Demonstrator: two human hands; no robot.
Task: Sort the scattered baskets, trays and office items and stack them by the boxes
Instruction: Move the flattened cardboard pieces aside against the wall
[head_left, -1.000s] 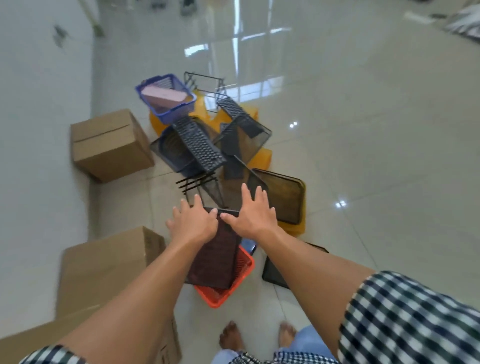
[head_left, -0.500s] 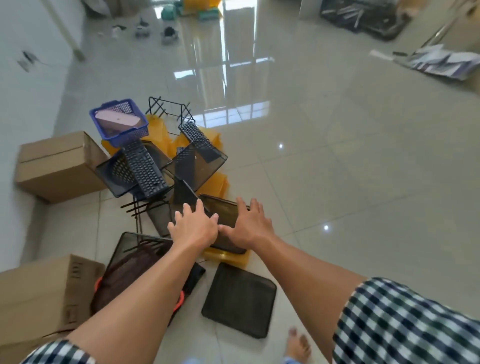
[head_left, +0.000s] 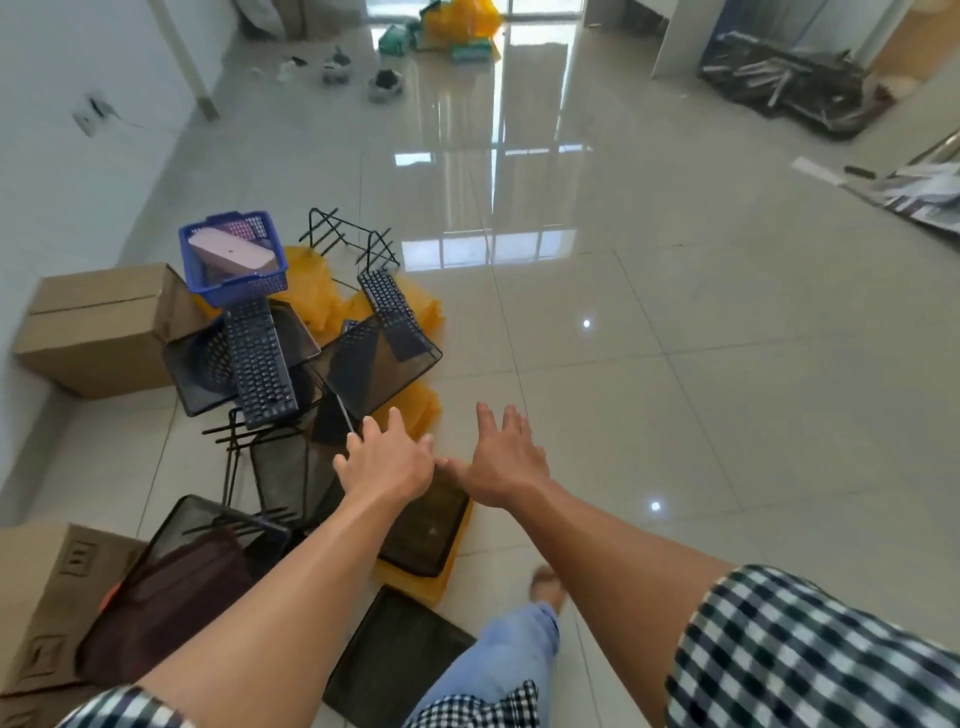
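Hands counted: two, both bare, both stretched out palm-down over the pile, nothing gripped. The left hand is spread wide with straight fingers above the near side of the heap. The right hand is splayed the same way just beside it at 3 o'clock, thumbs almost meeting.

Boxes: two, cardboard, set along the wall. The far box is noted at 10 o'clock from the hands, the near box at 8 o'clock.

Keyboards: two, black. The larger keyboard is laid across a dark mesh tray, long axis close to 12-to-6. The second keyboard is tipped into a mesh basket, long axis 11-to-5.

Baskets: one blue basket is perched at 11 o'clock, beside the far box, with one pink item lying in it, long axis 10-to-4.

Wire racks: two. The upper wire rack stands at 12 o'clock behind the heap; the lower wire rack lies at 9 o'clock, under the larger keyboard's near end.

Black mesh trays: five are made out, possibly six, since overlap hides edges. One shallow tray is seated on a yellow tray directly beneath the hands. One flat tray lies alone on the tiled floor at 6 o'clock.

One maroon tray is seen at 7 o'clock, touching the near box.
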